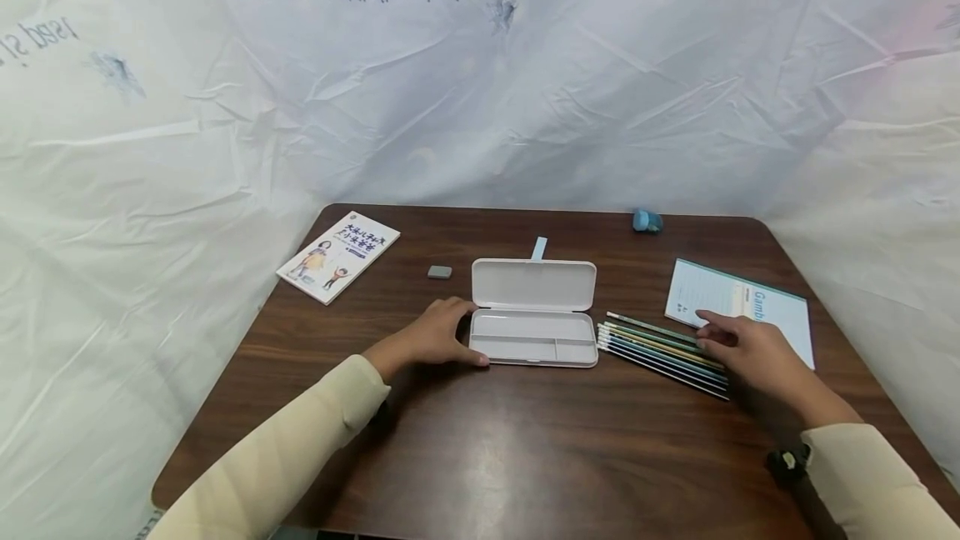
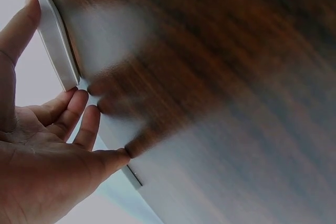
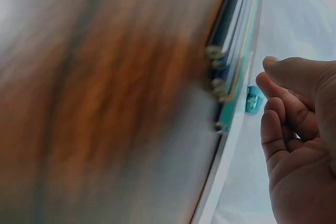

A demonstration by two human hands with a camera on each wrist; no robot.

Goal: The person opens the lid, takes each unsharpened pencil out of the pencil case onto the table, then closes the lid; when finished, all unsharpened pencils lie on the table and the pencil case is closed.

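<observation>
Nearest to me, my left hand (image 1: 438,332) lies on the bench (image 1: 480,440) against the left end of the open pencil case (image 1: 534,338). Its fingers (image 2: 79,116) are loosely spread and close to straight, their tips touching the case's edge rather than curling round it. I judge that this hand's job is simply to brace the tray, so I would press lightly and not let it slide toward the far side.

My right hand (image 1: 753,350) rests over the rear ends of the pencils (image 1: 660,348), which lie in a tight row on the bench just right of the case, their tips pointing at it. From the wrist view the fingers (image 3: 283,124) look loosely curled and hold nothing; whether they touch a pencil I cannot tell, as that view is blurred. To lift one cleanly I would pinch the nearest or outermost pencil only, since the row is packed side by side and a broad grab would scatter it.

The case's tray is empty, with a long compartment and shorter ones, and its lid stands open behind. Just beyond my right hand lies a pale notebook (image 1: 780,311). Further off sit a grey eraser (image 1: 439,272), a picture book (image 1: 339,255) and, at the far edge, a small blue object (image 1: 647,222).
</observation>
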